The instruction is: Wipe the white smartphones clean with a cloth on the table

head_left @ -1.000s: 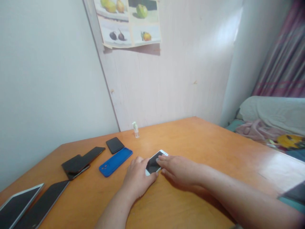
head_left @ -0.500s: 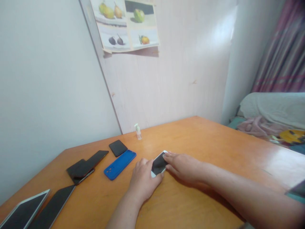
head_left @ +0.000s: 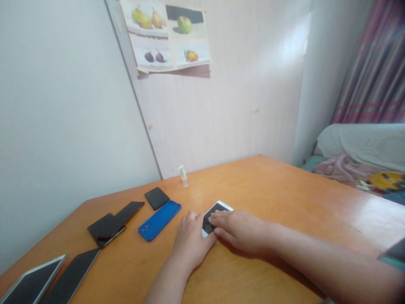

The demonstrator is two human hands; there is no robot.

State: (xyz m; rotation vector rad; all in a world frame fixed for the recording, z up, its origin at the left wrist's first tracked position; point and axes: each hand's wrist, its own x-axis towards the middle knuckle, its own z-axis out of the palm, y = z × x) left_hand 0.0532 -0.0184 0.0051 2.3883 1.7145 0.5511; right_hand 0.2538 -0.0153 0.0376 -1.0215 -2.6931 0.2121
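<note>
A white-framed smartphone [head_left: 216, 207] with a dark screen lies at a slant on the table, partly covered by both hands. My left hand [head_left: 192, 238] is closed around its near left edge, the thumb along the bottom end. My right hand [head_left: 238, 228] lies over the screen from the right, its fingers stretched out and flat on the glass. A small pale patch shows at its fingertips; I cannot make out what it is. To the left of my left hand lies a blue phone case [head_left: 160, 220], inner side up.
On the wooden table [head_left: 253, 185] a black flat device [head_left: 157, 198] lies behind the case. Dark phones [head_left: 122, 219] overlap further left. A white-framed tablet [head_left: 33, 280] and a long dark device [head_left: 71, 276] are front left. A clear pump bottle [head_left: 184, 177] stands at the back edge.
My right hand has slid left and toward me across the screen, uncovering the phone's far top end. My left hand keeps its hold on the phone's edge.
</note>
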